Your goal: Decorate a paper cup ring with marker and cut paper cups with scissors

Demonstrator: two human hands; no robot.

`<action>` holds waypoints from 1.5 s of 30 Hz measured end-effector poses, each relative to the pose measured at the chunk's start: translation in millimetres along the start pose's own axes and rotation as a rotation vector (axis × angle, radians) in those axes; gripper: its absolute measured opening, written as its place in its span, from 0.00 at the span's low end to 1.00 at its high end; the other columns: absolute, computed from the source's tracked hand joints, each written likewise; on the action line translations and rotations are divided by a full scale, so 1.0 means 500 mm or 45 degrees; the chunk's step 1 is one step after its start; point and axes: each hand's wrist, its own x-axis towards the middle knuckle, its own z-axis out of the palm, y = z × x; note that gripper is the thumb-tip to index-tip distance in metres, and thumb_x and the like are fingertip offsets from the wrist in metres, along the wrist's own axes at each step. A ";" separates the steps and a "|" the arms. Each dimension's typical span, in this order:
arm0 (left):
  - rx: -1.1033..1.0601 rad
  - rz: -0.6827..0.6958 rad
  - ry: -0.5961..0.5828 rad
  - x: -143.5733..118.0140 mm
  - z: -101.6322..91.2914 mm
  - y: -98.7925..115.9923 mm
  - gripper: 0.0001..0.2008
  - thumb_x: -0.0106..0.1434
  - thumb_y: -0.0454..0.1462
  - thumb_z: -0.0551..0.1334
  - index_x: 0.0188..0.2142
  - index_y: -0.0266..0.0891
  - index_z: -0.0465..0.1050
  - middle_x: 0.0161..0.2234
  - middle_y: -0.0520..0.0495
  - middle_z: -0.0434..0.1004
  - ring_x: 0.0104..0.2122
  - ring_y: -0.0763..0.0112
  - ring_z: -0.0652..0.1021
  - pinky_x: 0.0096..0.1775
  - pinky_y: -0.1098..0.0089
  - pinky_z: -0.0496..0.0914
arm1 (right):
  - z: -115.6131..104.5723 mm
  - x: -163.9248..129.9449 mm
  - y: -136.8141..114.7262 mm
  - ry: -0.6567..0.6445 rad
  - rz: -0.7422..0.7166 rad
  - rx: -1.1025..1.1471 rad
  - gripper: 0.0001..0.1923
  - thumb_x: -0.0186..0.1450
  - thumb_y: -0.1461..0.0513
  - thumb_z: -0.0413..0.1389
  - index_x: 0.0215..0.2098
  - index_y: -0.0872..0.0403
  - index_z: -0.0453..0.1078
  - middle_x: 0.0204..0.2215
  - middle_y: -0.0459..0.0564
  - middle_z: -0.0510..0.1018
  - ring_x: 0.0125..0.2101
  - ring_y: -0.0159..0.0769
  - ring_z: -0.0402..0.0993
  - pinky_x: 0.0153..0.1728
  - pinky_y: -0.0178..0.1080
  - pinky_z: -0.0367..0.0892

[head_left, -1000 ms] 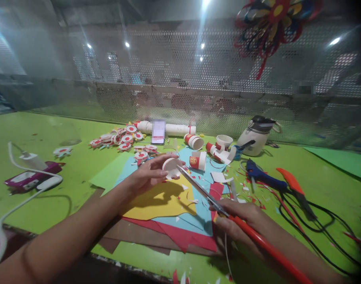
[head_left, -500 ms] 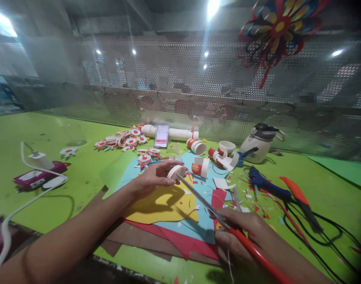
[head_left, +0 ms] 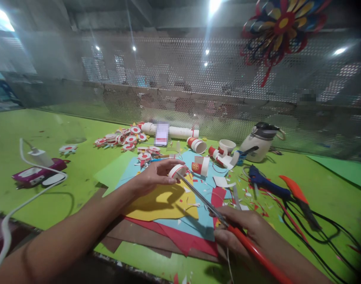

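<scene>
My left hand (head_left: 156, 174) pinches a short white paper cup piece (head_left: 175, 171) with a red line round it, held above a yellow paper sheet (head_left: 156, 203). In my right hand (head_left: 242, 227) are long scissors with red handles (head_left: 251, 248). Their metal blades point up and left, and the tips meet the rim of the cup piece. Just right of it lies a cut red and white paper cup (head_left: 200, 166). Blue sheets (head_left: 202, 225) and red sheets (head_left: 189, 236) lie under the yellow one.
Several round red and white paper pieces (head_left: 130, 138) are heaped at the back, near a phone (head_left: 161, 134). On the right are a blue glue gun (head_left: 266, 183), orange-handled tool (head_left: 296, 193), cables and a jug (head_left: 257, 144). A purple power strip (head_left: 40, 173) sits left.
The view has shifted very slightly. Both hands keep their hold on the cup piece and the scissors, with the blade tips still at its rim.
</scene>
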 end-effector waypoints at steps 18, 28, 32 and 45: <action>-0.005 0.037 -0.027 0.003 0.001 -0.002 0.26 0.50 0.34 0.72 0.50 0.41 0.74 0.52 0.37 0.74 0.52 0.51 0.73 0.47 0.58 0.67 | -0.004 0.003 -0.003 -0.090 0.040 -0.029 0.22 0.67 0.46 0.50 0.30 0.54 0.71 0.21 0.46 0.75 0.21 0.29 0.67 0.20 0.31 0.57; -0.031 0.009 -0.010 0.002 0.003 0.000 0.25 0.50 0.32 0.71 0.49 0.40 0.75 0.51 0.38 0.75 0.50 0.54 0.74 0.46 0.60 0.69 | -0.001 0.001 0.000 -0.071 0.028 -0.045 0.21 0.67 0.47 0.50 0.30 0.54 0.69 0.22 0.46 0.74 0.21 0.30 0.67 0.21 0.31 0.58; -0.039 -0.005 -0.041 0.004 -0.001 -0.001 0.25 0.51 0.32 0.71 0.50 0.40 0.75 0.53 0.38 0.74 0.48 0.55 0.75 0.44 0.61 0.71 | 0.003 0.000 0.007 -0.049 0.033 0.003 0.21 0.66 0.46 0.52 0.31 0.54 0.69 0.22 0.45 0.73 0.21 0.30 0.66 0.21 0.31 0.58; -0.097 -0.001 -0.090 0.005 0.002 0.003 0.24 0.51 0.32 0.71 0.49 0.40 0.75 0.48 0.39 0.78 0.52 0.49 0.74 0.53 0.53 0.66 | 0.012 -0.005 -0.010 0.009 0.042 -0.070 0.21 0.67 0.46 0.50 0.31 0.54 0.71 0.21 0.46 0.73 0.21 0.30 0.67 0.21 0.32 0.60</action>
